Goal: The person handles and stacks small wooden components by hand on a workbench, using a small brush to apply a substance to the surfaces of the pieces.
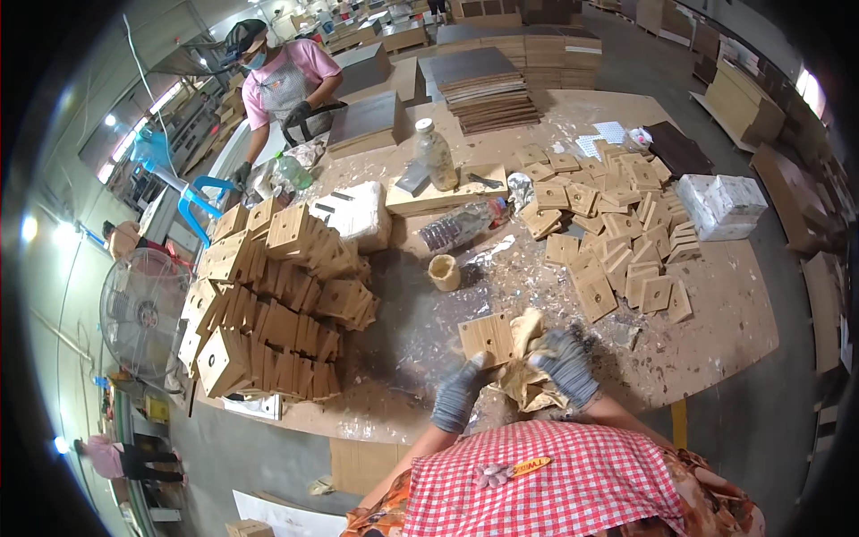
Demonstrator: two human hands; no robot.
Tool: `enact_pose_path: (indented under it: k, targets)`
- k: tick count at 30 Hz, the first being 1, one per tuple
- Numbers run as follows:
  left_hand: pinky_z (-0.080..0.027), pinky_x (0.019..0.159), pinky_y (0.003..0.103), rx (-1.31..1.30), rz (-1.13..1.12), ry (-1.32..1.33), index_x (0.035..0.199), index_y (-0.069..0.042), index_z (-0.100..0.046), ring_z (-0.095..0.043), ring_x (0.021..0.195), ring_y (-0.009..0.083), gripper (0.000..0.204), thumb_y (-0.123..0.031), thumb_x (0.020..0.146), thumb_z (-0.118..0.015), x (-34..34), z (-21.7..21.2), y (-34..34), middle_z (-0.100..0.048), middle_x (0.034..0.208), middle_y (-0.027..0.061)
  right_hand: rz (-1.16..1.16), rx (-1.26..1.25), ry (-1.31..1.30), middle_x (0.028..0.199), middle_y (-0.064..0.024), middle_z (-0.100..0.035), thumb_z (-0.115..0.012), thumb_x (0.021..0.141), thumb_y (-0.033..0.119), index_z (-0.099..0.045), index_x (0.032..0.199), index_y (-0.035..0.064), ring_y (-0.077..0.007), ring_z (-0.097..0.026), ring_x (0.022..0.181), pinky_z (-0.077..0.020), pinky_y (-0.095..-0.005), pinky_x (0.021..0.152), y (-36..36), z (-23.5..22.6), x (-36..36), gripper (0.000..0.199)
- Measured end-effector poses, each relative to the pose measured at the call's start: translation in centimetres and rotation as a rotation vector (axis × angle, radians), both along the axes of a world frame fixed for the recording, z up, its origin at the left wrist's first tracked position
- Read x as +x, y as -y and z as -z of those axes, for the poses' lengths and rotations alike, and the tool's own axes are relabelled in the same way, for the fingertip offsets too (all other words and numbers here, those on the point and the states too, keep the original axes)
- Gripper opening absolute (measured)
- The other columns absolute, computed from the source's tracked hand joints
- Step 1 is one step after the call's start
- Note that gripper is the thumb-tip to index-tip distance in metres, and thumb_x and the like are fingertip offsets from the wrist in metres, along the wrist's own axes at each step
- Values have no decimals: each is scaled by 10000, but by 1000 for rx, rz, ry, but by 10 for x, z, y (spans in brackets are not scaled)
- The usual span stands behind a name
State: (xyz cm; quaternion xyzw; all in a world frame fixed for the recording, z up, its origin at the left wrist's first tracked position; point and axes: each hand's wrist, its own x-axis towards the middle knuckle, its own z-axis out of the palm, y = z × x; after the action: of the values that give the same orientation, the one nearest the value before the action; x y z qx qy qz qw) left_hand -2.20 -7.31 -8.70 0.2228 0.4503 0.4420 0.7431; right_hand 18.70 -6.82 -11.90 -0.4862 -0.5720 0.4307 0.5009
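Note:
My gloved left hand (460, 391) grips the lower edge of a flat, square wooden block (484, 341) with small holes in it, held just in front of me. A crumpled yellowish rag (519, 383) is bunched in my gloved right hand (567, 365), against the block's right side. My right fingers are curled and partly hidden by the cloth. To the left, similar blocks stand in tall rows (277, 313). More of them lie in a loose pile (617, 228) on the right. Beyond my hands sits a small tan cup (444, 272).
A clear plastic bottle (458, 227) lies on the stained table (716, 331); a capped jar (433, 157) stands behind it. White wrapped packages (723, 207) flank the work area. A co-worker (291, 85) stands far left by stacked boards (483, 89). A large fan (145, 311) is at left.

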Motion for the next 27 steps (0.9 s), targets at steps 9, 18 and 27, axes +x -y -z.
enact_pose_path:
  k: [9,18,27]
  targets:
    - [-499,611,293,42,72,382,952,-27,-534,-579,700,213,349,-373,914,-520,-20,-12,-5,-569,759,70,99,-215,-45,1012,-104,-636,-636,790,77,-599,1091,-5,-183,-583,944,-444,-292,876,-10,8,20,314]
    - [-402,409,229,-183,285,1099,668,-129,-466,-467,484,146,213,-106,876,-427,-32,-7,-7,-445,512,-8,26,-291,286,1133,-207,-552,-638,818,235,-544,1152,-5,-322,-514,1079,-400,-367,948,-8,48,45,422]
    - [-382,379,211,-223,247,1144,654,-133,-449,-439,441,116,209,-109,860,-426,-30,-14,-8,-426,495,-12,127,-245,97,995,-115,-623,-649,805,151,-570,1079,-21,-201,-585,907,-460,-315,826,-6,14,62,333]
